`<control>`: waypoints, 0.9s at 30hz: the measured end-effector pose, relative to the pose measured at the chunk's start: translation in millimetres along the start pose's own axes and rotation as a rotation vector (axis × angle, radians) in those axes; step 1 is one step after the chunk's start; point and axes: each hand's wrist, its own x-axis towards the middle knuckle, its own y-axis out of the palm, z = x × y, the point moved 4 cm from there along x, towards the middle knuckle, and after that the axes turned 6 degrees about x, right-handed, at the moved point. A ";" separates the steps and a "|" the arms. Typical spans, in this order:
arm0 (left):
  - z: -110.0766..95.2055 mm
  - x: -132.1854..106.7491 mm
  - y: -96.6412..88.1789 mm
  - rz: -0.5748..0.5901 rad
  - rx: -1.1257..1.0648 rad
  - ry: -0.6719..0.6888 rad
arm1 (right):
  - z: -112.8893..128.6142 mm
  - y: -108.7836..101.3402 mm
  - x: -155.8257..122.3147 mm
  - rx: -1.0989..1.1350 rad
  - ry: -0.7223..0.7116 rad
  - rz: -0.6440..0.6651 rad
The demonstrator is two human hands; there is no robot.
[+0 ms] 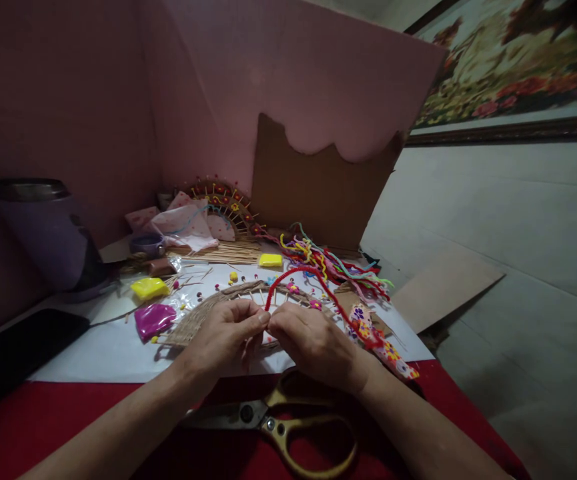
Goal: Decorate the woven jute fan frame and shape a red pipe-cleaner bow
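Observation:
A red pipe cleaner (302,269) rises from between my hands and arches over to the right. My left hand (233,330) pinches its near end between thumb and forefinger. Close against it, my right hand (313,337) is closed, its fingertips at the same end of the pipe cleaner. Behind and below my hands lies a fan-shaped piece (195,323) wrapped in brown twine, with thin sticks and small flowers along its curve. Large scissors (263,415) with yellow handles lie on the red cloth just below my hands.
Yellow (149,288) and magenta packets (154,321) lie to the left, near a purple tumbler (51,233) and a dark flat object (28,353). Colourful pipe cleaners (338,267) are piled at the back right. A second decorated arch (223,197) and a cut cardboard sheet (313,187) stand behind.

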 end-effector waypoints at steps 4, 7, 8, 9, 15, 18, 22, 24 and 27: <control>-0.6 -0.1 -2.0 0.076 0.024 0.029 | -3.6 -1.9 -1.6 0.250 0.124 -0.126; 0.1 0.3 -2.5 0.096 0.028 0.030 | -2.9 -1.2 -2.5 0.323 0.199 -0.191; 0.3 0.4 -2.4 0.099 0.032 0.029 | -2.7 -0.8 -2.7 0.340 0.230 -0.206; 0.6 0.5 -2.2 0.100 0.038 0.029 | -2.7 -0.4 -2.9 0.355 0.261 -0.221; 1.7 -1.3 -1.5 0.126 0.049 0.037 | -6.3 -0.4 -6.1 0.433 0.435 -0.304; 3.3 -0.4 -2.8 0.149 0.052 0.044 | -7.6 2.4 -6.2 0.516 0.478 -0.292; 7.1 2.5 -3.3 0.190 0.033 0.020 | -14.2 12.1 -6.5 0.770 0.610 -0.313; 8.4 2.9 -1.4 0.218 0.001 -0.006 | -18.8 18.0 -6.6 0.998 0.672 -0.348; 7.5 1.2 3.2 0.254 -0.056 -0.028 | -22.6 23.9 -5.4 1.276 0.695 -0.332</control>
